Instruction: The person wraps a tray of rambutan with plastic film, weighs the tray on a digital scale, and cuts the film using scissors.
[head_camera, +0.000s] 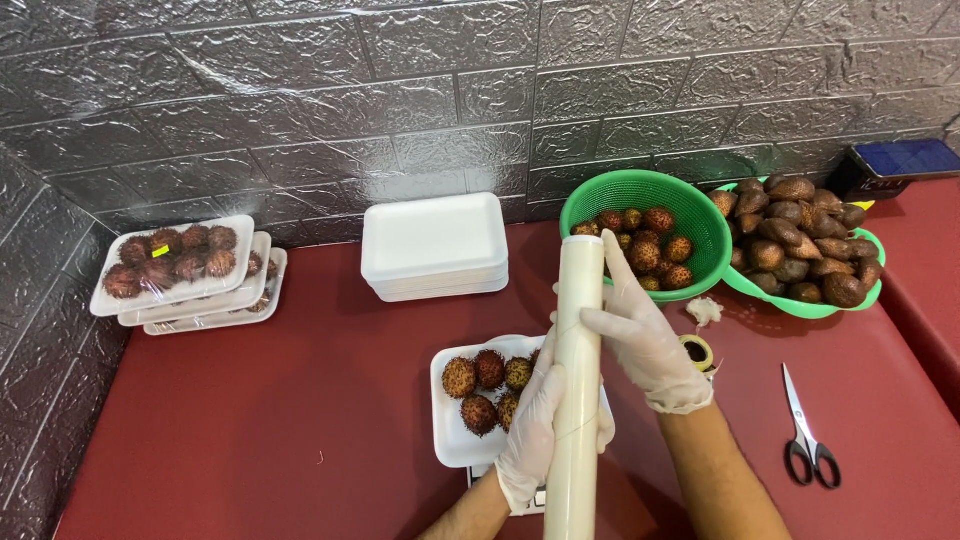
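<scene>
1. The roll of cling film (577, 380) stands almost upright in the middle of the view, over the white foam tray (452, 440) with rambutans (487, 388) on the dark red table (280, 420).
2. The left hand (530, 425), in a thin clear glove, wraps its fingers around the lower part of the roll from the left side.
3. The right hand (648, 345), also gloved, lies on the upper middle of the roll; the fingers are stretched and a little apart, pressing on the film surface more than closing around it.
4. The roll looks stiff and long, probably of moderate weight because of its core. Its surface seems smooth and slippery, and a glove may slide on it, so a grip around the full body, near both ends, looks safest.
5. The film itself is likely very thin and sticks to itself; I judge it is best taken at the free edge, which I cannot see clearly here.
6. Nearby are a green basket (610, 200) with more rambutans, a stack of empty trays (433, 245), wrapped trays (185, 265), and scissors (805, 430).
</scene>
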